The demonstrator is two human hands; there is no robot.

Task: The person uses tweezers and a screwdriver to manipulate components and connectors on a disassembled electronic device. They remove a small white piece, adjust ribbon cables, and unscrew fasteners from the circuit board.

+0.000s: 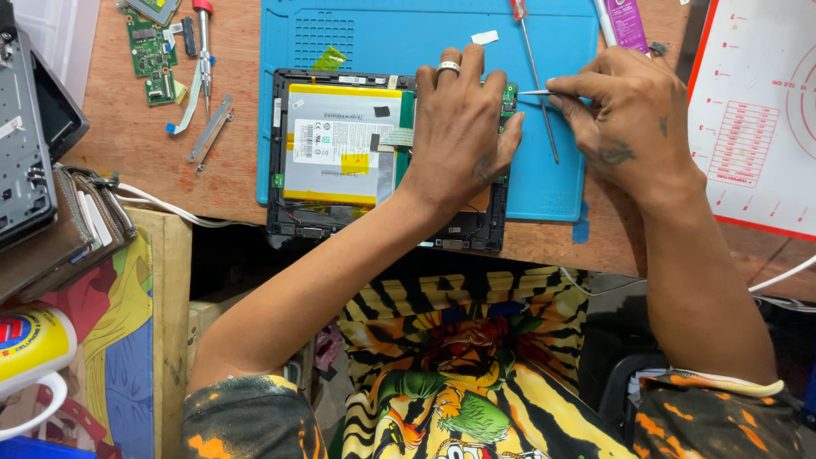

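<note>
Right hand (pixel 629 119) fingers pinch tweezers (pixel 534 92), tip seemingly at tablet (pixel 340 144) edge.

Blue mat (pixel 561 51), silver-yellow battery (pixel 331 140) — black tablet frame (pixel 280 223), green board (pixel 151 55)

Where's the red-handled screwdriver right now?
In the head view, the red-handled screwdriver lies on the blue mat, just right of the opened tablet, between the left hand and the right hand.

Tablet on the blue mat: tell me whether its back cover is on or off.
Off. The tablet lies opened, silver battery and green circuit board exposed, under the left hand.
</note>
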